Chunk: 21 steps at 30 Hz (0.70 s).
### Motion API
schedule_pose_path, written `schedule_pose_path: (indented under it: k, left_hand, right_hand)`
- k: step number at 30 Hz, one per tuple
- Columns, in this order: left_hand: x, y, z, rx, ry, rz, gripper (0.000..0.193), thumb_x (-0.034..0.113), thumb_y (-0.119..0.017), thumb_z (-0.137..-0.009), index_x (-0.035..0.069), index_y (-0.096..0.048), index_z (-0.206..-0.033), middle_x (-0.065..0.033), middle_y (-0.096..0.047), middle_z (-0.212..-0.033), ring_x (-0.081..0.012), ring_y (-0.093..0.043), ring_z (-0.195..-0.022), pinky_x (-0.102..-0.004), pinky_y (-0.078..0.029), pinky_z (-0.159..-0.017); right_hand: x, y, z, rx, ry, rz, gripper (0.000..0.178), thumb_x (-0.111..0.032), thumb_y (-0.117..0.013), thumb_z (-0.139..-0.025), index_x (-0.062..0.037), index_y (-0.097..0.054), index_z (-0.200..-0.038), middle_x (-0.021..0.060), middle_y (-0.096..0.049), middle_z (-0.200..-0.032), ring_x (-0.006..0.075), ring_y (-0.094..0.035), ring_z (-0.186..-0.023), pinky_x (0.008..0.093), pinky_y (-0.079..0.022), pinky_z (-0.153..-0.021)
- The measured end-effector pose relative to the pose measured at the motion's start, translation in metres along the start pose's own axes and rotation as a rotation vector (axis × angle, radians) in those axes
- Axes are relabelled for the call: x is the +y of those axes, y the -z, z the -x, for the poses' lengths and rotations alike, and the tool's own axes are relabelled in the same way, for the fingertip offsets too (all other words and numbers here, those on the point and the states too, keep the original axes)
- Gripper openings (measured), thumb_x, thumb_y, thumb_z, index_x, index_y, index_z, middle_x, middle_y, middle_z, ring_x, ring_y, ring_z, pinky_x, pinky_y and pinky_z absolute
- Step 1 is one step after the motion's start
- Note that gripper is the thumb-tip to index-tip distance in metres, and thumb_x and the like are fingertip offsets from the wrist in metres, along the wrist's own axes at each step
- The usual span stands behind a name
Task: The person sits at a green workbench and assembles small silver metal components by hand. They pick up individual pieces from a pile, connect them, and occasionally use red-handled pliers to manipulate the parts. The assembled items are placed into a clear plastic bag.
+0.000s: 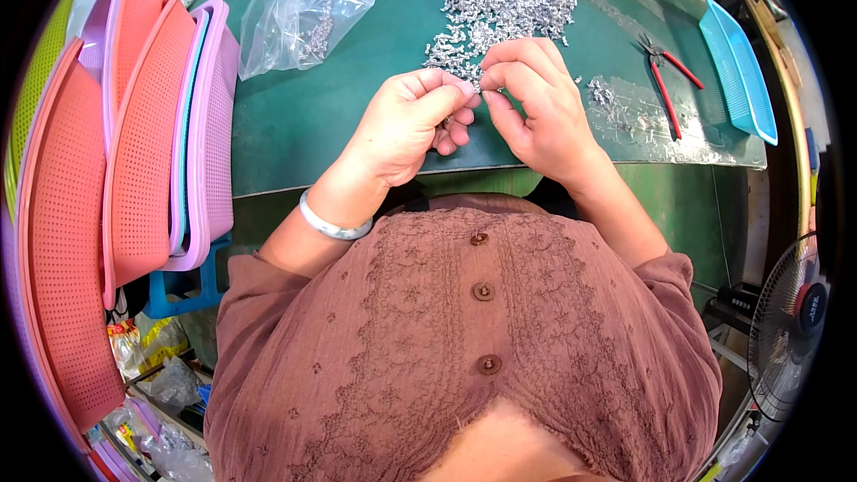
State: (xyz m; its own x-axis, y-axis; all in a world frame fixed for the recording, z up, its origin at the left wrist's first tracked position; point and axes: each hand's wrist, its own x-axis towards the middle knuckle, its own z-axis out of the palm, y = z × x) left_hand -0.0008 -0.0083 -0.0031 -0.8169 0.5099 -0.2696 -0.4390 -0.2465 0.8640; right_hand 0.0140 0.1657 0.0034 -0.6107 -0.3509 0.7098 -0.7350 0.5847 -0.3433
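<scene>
A heap of small silvery metal pieces point(513, 2) lies on the green tabletop point(339, 120), just beyond my hands. My left hand point(415, 120) is closed, thumb and forefinger pinched together, with a tiny silvery piece between the fingertips. My right hand point(536, 103) meets it from the other side, its thumb and forefinger also pinched at the same spot. What the right fingertips grip is too small to tell. A few more pieces show under the curled fingers of the left hand. To the right lie pliers with red handles point(662, 80), jaws pointing away.
A clear plastic bag point(303, 22) with some metal pieces rests at the back left. Stacked pink, orange and purple perforated baskets point(147, 143) stand at the left edge. A smaller pile of pieces point(603, 94) and a blue basket point(739, 70) are right. A fan point(786, 330) stands lower right.
</scene>
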Motion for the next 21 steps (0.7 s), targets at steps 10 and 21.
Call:
schedule_pose_path:
  k: [10,21]
  left_hand:
    - [-0.002,0.000,-0.001,-0.011,-0.027,-0.026,0.010,0.012,-0.060,-0.082,0.002,-0.060,-0.082,-0.0018,-0.058,-0.069,-0.0075,-0.053,-0.053,-0.0189,-0.041,-0.045]
    - [-0.005,0.000,0.002,-0.031,-0.077,-0.046,0.012,0.010,-0.061,-0.082,0.000,-0.059,-0.089,-0.0026,-0.060,-0.075,-0.0076,-0.054,-0.057,-0.0188,-0.043,-0.049]
  right_hand:
    - [0.002,0.003,0.009,0.014,-0.173,-0.130,0.014,0.000,-0.064,-0.070,-0.0033,-0.058,-0.082,0.0081,-0.058,-0.085,0.0257,-0.055,-0.082,0.0326,-0.045,-0.070]
    - [0.001,0.004,0.014,-0.011,-0.236,-0.231,0.010,-0.001,-0.064,-0.072,-0.0036,-0.061,-0.081,0.0076,-0.060,-0.085,0.0240,-0.057,-0.080,0.0315,-0.045,-0.069]
